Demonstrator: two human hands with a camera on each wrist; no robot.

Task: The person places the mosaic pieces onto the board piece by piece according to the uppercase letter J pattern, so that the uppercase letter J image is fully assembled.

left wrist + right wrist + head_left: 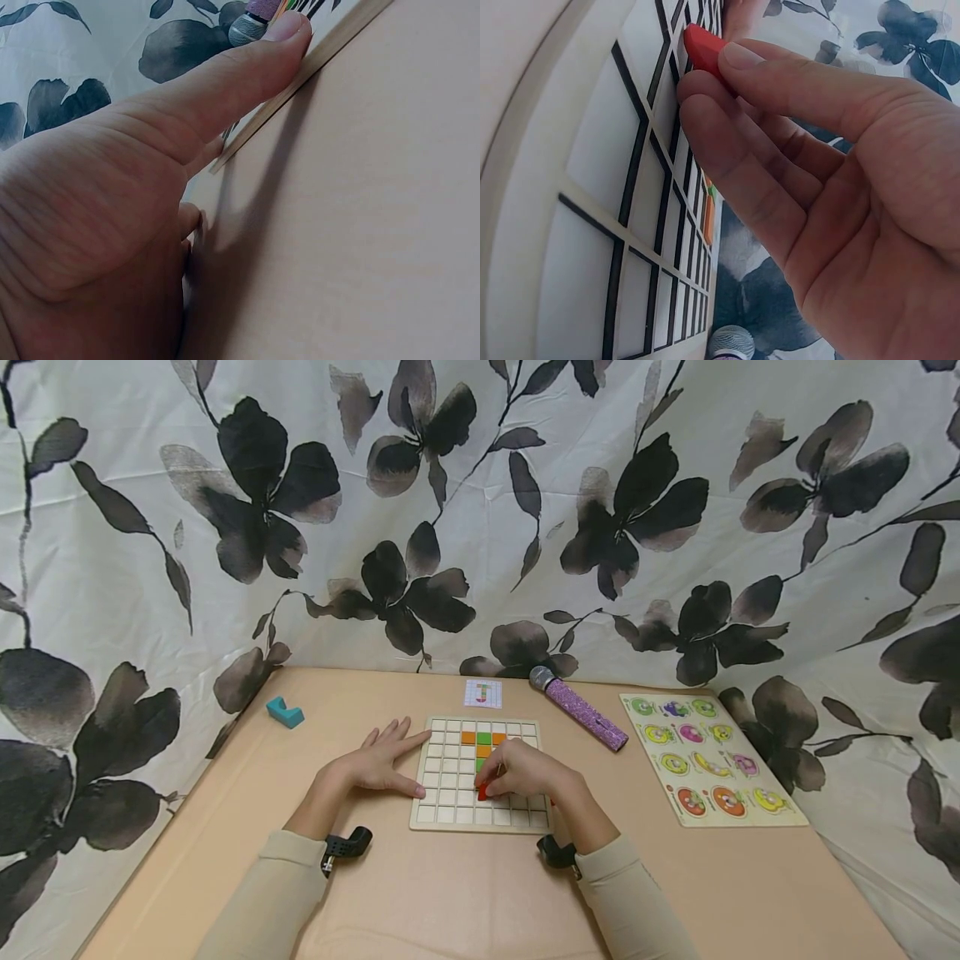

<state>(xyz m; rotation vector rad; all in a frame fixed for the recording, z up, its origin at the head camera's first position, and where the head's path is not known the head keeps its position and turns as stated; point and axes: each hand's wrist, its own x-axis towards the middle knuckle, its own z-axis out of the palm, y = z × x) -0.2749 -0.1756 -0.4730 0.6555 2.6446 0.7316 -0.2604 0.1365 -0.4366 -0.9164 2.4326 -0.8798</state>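
A white gridded board [442,816] lies on the table, with orange tiles [468,738] and green tiles [483,738] set in its upper middle cells. Between thumb and fingertips, my right hand [525,770] pinches a small red tile [705,49] at the board's surface, over the lower middle cells. Whether the tile touches the board I cannot tell. My left hand [378,762] lies with fingers spread at the board's left side; in the left wrist view its thumb [240,79] rests on the board's edge. My right hand hides some cells.
Behind the board lies a small card [483,693] with a coloured grid pattern. A purple glittery microphone [585,714] sits at the back right, beside a fruit picture board [712,760]. A teal angular piece [285,712] is at the back left. Floral cloth [525,543] hangs behind the table.
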